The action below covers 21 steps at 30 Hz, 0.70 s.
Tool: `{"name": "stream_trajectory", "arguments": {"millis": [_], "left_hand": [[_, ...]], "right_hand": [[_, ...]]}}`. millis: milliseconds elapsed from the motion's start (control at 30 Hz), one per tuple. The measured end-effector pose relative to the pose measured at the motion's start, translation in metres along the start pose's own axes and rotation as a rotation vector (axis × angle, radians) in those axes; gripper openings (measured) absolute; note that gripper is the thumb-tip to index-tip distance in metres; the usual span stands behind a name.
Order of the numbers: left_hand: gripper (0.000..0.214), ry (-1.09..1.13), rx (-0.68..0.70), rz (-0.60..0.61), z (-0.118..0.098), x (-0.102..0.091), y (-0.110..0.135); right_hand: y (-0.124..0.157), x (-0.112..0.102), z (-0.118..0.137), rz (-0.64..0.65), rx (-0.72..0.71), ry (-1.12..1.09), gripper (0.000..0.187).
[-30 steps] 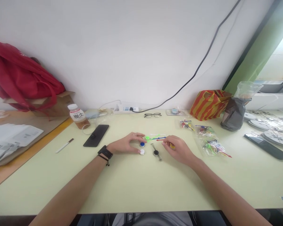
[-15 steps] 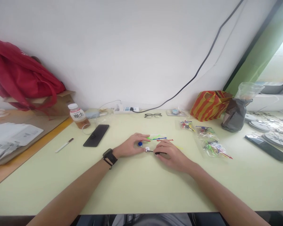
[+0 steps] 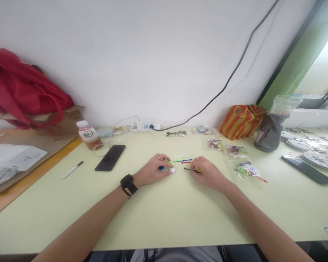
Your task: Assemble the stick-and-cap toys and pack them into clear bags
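My left hand (image 3: 153,170) rests on the table, thumb and a finger closed on a small white disc (image 3: 172,170). Beneath its curved fingers sits a blue round piece (image 3: 161,168). My right hand (image 3: 207,174) is pinched around a thin black pointer (image 3: 188,169), which sticks out to the left of the fingertips. A yellow piece (image 3: 199,170) shows partly under that hand. Between and beyond both hands lie a blue arrow pointer (image 3: 183,160), a red one (image 3: 185,162) and a white strip (image 3: 182,156). Green bits are partly hidden by the left fingers.
Clear bags of coloured parts (image 3: 246,170) lie to the right, near a dark phone (image 3: 306,169) and grey discs (image 3: 318,160). Glasses (image 3: 176,134) and a power strip (image 3: 144,127) are at the back. Leftward are a black phone (image 3: 110,158), bottle (image 3: 89,135) and cigarette (image 3: 72,170).
My right hand has moved to the right with the black pointer, away from the white disc. My left hand stays near its place, fingers now closer around the disc.
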<state>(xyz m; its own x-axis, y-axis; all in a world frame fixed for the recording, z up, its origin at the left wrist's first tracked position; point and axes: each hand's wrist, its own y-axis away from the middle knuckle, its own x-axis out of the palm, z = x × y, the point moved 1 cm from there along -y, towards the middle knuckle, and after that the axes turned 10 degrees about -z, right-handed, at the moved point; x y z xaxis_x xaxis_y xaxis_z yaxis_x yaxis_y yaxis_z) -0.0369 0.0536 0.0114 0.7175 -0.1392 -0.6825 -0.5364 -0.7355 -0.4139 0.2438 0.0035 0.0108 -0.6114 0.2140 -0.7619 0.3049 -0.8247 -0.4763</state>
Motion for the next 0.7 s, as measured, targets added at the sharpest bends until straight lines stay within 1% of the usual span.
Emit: {"name": "stream_trajectory", "arguments": {"millis": [133, 267, 400, 500, 600, 700], "left_hand": [[0.029, -0.029, -0.005, -0.013, 0.003, 0.001, 0.0], [0.029, -0.033, -0.003, -0.041, 0.006, 0.002, -0.001], [0.028, -0.036, 0.032, -0.028, 0.006, 0.002, 0.0], [0.025, -0.074, 0.094, -0.013, 0.002, 0.003, -0.001], [0.022, -0.147, 0.132, -0.018, -0.002, 0.004, -0.001], [0.021, -0.205, 0.168, -0.013, -0.008, 0.006, 0.0]], "right_hand": [[0.0, -0.006, -0.007, 0.026, 0.09, 0.07, 0.017], [-0.001, -0.01, -0.015, 0.024, 0.132, 0.166, 0.018], [-0.001, -0.011, -0.029, -0.031, 0.176, 0.337, 0.02], [-0.001, -0.008, -0.036, -0.108, 0.158, 0.406, 0.022], [-0.001, 0.001, -0.03, -0.157, 0.096, 0.317, 0.019], [-0.001, 0.015, -0.018, -0.119, 0.0, 0.135, 0.024]]}}
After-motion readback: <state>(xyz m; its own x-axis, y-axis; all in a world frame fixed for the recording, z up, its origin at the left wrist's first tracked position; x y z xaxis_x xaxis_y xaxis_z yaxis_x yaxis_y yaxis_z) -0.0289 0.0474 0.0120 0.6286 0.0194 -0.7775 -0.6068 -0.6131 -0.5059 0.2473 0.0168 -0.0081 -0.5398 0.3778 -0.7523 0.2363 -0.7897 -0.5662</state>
